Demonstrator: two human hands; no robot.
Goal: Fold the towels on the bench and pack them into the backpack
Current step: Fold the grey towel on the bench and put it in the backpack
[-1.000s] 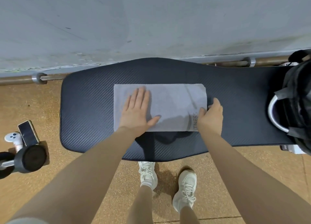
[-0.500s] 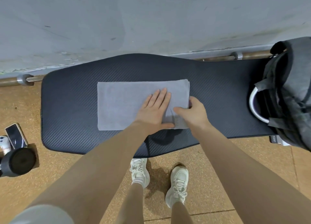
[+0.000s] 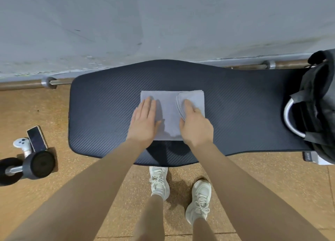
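Two white lace-up trainers point(image 3: 198, 201) on the cork-brown floor point(image 3: 272, 186), just off the near edge of the dark padded bench point(image 3: 105, 117). Left hand point(image 3: 145, 122) flat on the folded grey towel point(image 3: 167, 113) at mid-bench, fingers straight. Right hand point(image 3: 194, 126) gripping the towel's folded-over right layers. Black and grey backpack point(image 3: 319, 99) at the right end.
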